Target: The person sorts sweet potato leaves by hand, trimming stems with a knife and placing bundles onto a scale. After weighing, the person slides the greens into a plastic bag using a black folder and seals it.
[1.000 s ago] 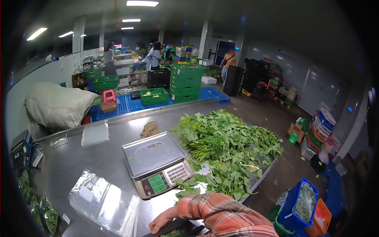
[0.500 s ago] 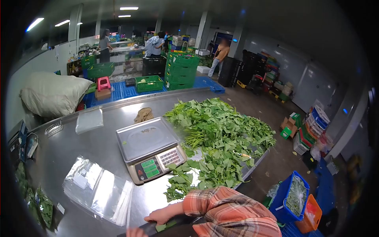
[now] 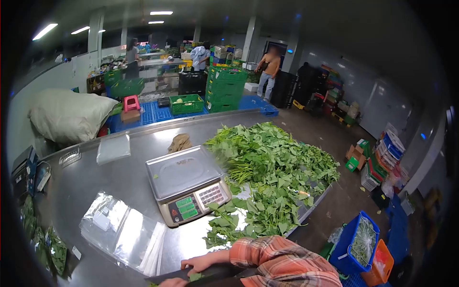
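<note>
Taking the scale on the steel table as the landmark, a row of filled bags of greens is seen far to its left at the table's edge, seemingly set out of the way. Just left of the scale a stack of clear bags is laid flat, probably kept within reach. Below the scale, at the near edge, a dark tray with a few green leaves on it is touched by both hands: the left hand is barely shown, so its fingers cannot be told; the right hand is laid on the tray's rim with fingers together, bent over it, as if to steady it. Right of the scale a large heap of leafy greens is spread loosely, stems and leaves exposed.
</note>
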The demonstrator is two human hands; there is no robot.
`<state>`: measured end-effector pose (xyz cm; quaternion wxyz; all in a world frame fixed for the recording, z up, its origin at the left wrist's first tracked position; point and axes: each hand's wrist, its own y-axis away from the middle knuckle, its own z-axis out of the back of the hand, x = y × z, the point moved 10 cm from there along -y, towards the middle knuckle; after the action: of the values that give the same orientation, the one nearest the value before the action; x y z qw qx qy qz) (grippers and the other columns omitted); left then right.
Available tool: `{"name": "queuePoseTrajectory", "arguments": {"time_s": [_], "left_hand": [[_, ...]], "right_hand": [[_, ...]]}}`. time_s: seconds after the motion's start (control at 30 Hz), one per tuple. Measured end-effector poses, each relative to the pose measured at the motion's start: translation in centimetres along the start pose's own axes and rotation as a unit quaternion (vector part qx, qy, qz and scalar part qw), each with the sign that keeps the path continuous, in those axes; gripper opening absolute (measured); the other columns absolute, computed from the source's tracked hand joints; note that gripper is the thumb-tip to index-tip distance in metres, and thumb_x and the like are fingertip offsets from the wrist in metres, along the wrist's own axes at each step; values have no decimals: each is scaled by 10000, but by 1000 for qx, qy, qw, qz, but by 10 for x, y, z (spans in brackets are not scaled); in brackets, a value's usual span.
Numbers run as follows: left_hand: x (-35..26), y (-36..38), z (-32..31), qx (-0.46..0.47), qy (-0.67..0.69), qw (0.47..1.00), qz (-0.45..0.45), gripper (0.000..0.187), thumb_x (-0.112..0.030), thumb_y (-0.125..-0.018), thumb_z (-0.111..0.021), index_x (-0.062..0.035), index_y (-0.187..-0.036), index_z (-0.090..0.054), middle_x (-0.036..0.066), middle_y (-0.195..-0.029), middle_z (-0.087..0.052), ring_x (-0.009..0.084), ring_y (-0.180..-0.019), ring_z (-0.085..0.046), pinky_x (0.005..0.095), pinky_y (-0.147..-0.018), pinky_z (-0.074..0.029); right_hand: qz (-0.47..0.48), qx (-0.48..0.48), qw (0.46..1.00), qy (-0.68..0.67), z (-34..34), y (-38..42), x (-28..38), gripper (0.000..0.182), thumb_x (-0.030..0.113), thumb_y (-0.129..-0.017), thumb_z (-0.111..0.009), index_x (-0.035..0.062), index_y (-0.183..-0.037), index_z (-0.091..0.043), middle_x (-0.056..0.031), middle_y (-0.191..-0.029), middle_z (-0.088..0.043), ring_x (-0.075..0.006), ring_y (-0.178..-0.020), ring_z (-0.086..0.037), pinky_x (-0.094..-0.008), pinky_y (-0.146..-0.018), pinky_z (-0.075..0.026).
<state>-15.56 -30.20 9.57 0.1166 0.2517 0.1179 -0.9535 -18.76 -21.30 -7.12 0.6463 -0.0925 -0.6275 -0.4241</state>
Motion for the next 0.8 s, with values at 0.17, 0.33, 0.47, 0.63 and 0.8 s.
{"name": "queuePoseTrajectory", "arguments": {"time_s": [0.17, 0.33, 0.47, 0.63, 0.8], "left_hand": [[19, -47, -32, 112, 188, 962, 164, 292, -203, -861, -549, -58, -1115, -533, 198, -1007, -560, 326, -961, -550, 398, -825, -447], [39, -51, -50, 97, 267, 949, 139, 328, -268, -902, -515, -12, -1108, -518, 210, -1009, -557, 306, -953, -558, 369, -823, -441], [51, -26, -108, 159, 237, 955, 73, 551, -311, -895, -535, -30, -1328, -344, 245, -1179, -441, 395, -1101, -450, 428, -917, -377], [36, -20, -76, 122, 143, 981, 57, 529, -332, -867, -553, -23, -1270, -403, 236, -1143, -475, 390, -1072, -464, 440, -905, -380], [4, -4, -3, 0, -64, 998, 27, 513, -353, -840, -570, -17, -1212, -461, 226, -1108, -509, 386, -1043, -477, 452, -893, -384]], "right_hand": [[-48, 9, 994, -96, 15, -12, -20, 464, 347, -791, -596, 61, -1146, -509, -85, -970, -582, -192, -851, -543, -301, -751, -434], [-198, 53, 933, -294, 19, -21, -76, 453, 404, -862, -475, 87, -1182, -520, -46, -1097, -548, -136, -921, -519, -278, -777, -433], [-115, 126, 965, -197, 14, -2, -13, 424, 325, -845, -524, 78, -1188, -494, -39, -1054, -536, -121, -924, -507, -267, -774, -434], [-4, 153, 978, -140, 0, 5, -3, 506, 286, -855, -597, 40, -1241, -382, -113, -1118, -516, -179, -1019, -484, -301, -894, -387], [37, 1, 997, 74, 12, 12, 15, 506, 266, -754, -657, 21, -1167, -499, -231, -1067, -562, -394, -988, -538, -453, -824, -444]]}}
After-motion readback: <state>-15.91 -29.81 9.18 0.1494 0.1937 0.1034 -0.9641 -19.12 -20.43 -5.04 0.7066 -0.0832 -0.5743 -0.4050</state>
